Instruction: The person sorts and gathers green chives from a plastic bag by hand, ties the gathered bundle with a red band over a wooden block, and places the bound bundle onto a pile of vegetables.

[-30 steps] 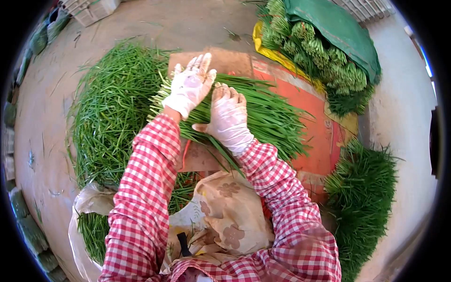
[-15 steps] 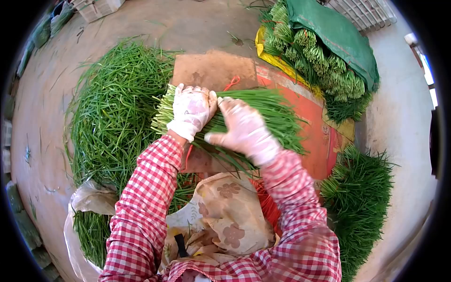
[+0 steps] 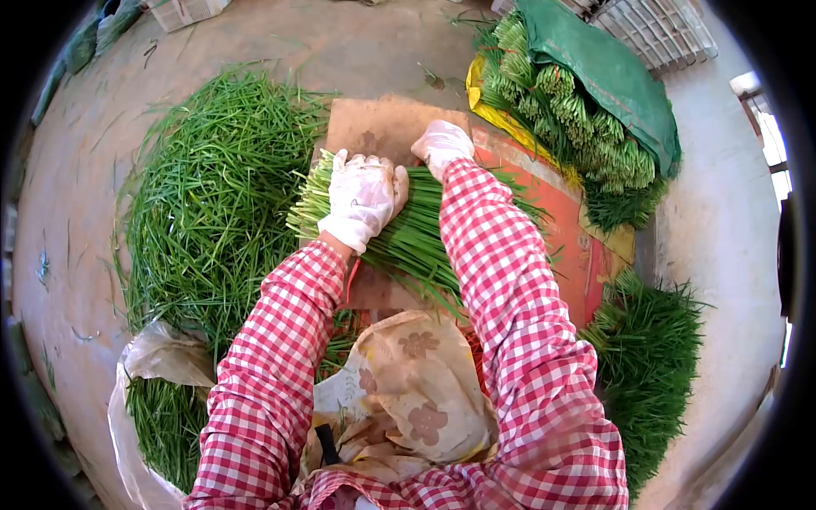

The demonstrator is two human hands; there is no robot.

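Observation:
A bundle of garlic chives (image 3: 416,225) lies crosswise before me, pale cut ends to the left, green leaves to the right. My left hand (image 3: 363,194), in a whitish glove, presses down on it near the cut ends, fingers curled over the far side. Under the bundle runs a red tie (image 3: 352,276); its near end sticks out below my left wrist. My right hand (image 3: 443,146), also gloved, is closed just beyond the bundle, where the tie's far end lay; that end is hidden in the fist. My right forearm crosses above the leaves.
A brown board (image 3: 387,121) and red sheet (image 3: 557,234) lie under the bundle. Left is a heap of loose chives (image 3: 217,195); bundled chives (image 3: 650,357) lie right. Green sacking (image 3: 603,89) covers stacked bundles. A plastic bag (image 3: 136,425) holds chives near my left arm.
My right hand has moved from over the leaves to the bundle's far side and closed, covering the red tie's far end. My left hand keeps its hold. The view has shifted slightly.

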